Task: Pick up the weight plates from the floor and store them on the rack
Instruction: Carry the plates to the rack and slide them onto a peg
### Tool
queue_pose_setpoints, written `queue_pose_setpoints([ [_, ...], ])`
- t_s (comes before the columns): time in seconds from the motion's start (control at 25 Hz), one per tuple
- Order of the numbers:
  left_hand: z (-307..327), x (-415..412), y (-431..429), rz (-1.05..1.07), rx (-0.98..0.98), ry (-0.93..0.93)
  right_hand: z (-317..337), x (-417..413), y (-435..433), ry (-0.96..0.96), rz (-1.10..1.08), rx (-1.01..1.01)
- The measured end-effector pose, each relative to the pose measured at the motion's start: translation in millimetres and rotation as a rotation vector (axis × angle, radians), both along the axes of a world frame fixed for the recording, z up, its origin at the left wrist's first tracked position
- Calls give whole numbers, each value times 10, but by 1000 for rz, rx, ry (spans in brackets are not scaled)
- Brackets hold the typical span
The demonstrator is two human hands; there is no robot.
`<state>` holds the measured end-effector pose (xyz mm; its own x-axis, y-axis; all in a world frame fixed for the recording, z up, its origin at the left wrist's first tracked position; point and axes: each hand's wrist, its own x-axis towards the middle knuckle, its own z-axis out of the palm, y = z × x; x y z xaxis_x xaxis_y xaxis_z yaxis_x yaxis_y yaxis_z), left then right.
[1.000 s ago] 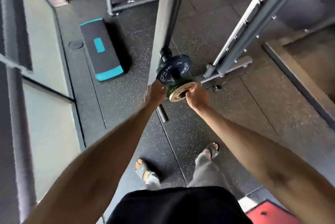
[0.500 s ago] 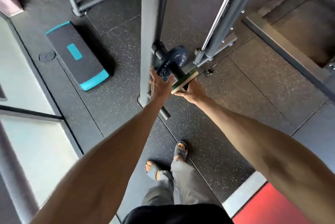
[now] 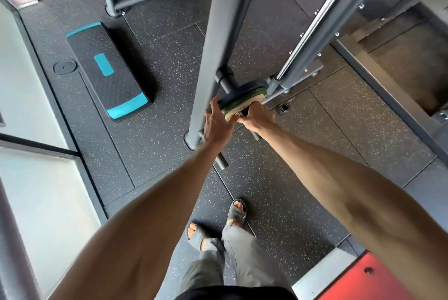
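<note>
A small green weight plate (image 3: 238, 105) with a pale face sits on the black storage peg (image 3: 226, 80) of the grey rack upright (image 3: 218, 40), pressed against a dark blue plate (image 3: 244, 88) behind it. My left hand (image 3: 218, 122) grips the green plate's left edge. My right hand (image 3: 257, 119) holds its lower right edge. Both plates appear nearly edge-on. The peg's free end (image 3: 221, 161) sticks out below my left forearm.
A black and teal step platform (image 3: 106, 71) lies on the speckled rubber floor to the left. A slanted chrome guide rail (image 3: 312, 30) and its foot stand right of the plates. A red mat (image 3: 378, 278) lies at the lower right, and my sandalled feet (image 3: 218, 224) below.
The green plate has slid farther along the peg until it meets the blue plate. Both hands moved with it, and the view has tilted so the plates look edge-on.
</note>
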<state>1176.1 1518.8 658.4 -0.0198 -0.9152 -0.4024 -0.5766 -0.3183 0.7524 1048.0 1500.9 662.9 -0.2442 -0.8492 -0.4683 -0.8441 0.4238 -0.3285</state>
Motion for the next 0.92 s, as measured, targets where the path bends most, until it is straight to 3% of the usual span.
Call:
queue_pose_setpoints([
  [0.56, 385, 31, -653, 195, 33, 22, 54, 176, -796, -37, 91, 85],
  [0.64, 366, -11, -580, 245, 51, 94, 43, 136, -737, -70, 106, 93],
  [0.72, 321, -46, -484, 376, 171, 258, 19, 17, -646, -302, 9, 88],
  [0.84, 127, -71, -376, 608, 403, 564, 53, -196, -508, -822, -395, 18],
  [0.92, 43, -68, -375, 662, 446, 660, -3, -273, -510, -970, -534, -18],
])
